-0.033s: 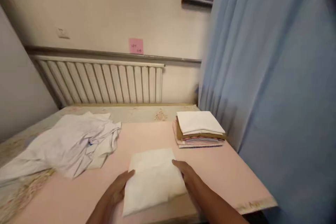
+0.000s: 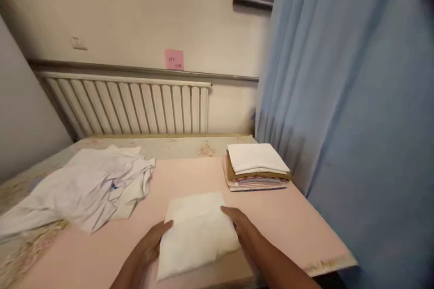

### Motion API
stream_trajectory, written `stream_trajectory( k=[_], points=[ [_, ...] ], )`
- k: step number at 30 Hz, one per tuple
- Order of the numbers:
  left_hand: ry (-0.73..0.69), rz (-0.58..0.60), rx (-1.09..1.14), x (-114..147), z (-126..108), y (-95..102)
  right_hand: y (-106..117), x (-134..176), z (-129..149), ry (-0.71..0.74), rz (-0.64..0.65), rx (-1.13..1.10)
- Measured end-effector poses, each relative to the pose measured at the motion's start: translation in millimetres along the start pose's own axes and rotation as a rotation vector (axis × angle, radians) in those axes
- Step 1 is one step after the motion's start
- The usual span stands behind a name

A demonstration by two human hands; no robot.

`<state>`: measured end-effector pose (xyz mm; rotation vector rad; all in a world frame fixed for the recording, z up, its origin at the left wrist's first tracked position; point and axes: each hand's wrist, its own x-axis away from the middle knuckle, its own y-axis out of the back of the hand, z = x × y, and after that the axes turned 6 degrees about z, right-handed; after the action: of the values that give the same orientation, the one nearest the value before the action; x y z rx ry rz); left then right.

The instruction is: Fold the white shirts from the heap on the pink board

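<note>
A folded white cloth (image 2: 198, 235), flat and roughly square, is held between my two hands just above the near part of the bed. My left hand (image 2: 154, 240) grips its left edge, the thumb on top and the fingers mostly hidden beneath. On the opposite edge, my right hand (image 2: 239, 223) pinches the cloth the same way, its fingers largely out of sight underneath. Beyond my right hand lies a neat stack of folded cloths (image 2: 259, 180), brown, pink and bluish, with a white folded piece (image 2: 256, 158) on top.
A crumpled heap of white clothes (image 2: 91, 185) spreads over the left side of the bed. Under everything is a pink sheet (image 2: 183, 174). A blue curtain (image 2: 366, 122) hangs along the right side. Behind the bed stand a white radiator (image 2: 135, 106) and the wall.
</note>
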<state>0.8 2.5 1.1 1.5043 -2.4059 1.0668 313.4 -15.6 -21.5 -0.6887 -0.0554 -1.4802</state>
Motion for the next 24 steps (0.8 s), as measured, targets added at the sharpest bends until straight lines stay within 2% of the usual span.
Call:
stream_trajectory(
  k=[7, 10, 13, 16, 18, 21, 24],
  points=[
    [0.013, 0.048, -0.033, -1, -12, -9.4, -11, -5, 8, 0.098, 0.131, -0.015],
    [0.019, 0.109, -0.029, 10, -22, -23.5, -16, 1, 14, 0.13, 0.16, -0.032],
    [0.032, 0.139, -0.077, 25, -43, -44.9, -18, 15, 34, 0.157, 0.217, -0.037],
    [0.002, 0.164, -0.132, 29, -72, -70.9, -12, 33, 76, 0.224, 0.299, -0.017],
    [-0.048, 0.196, -0.162, 20, -94, -92.0, -1, 43, 113, 0.287, 0.344, -0.005],
    [-0.126, 0.239, -0.242, -11, -126, -133.2, 25, 54, 177, 0.366, 0.32, 0.057],
    [-0.221, 0.293, -0.313, -58, -154, -184.3, 58, 58, 241, 0.426, 0.26, 0.153]
  ],
)
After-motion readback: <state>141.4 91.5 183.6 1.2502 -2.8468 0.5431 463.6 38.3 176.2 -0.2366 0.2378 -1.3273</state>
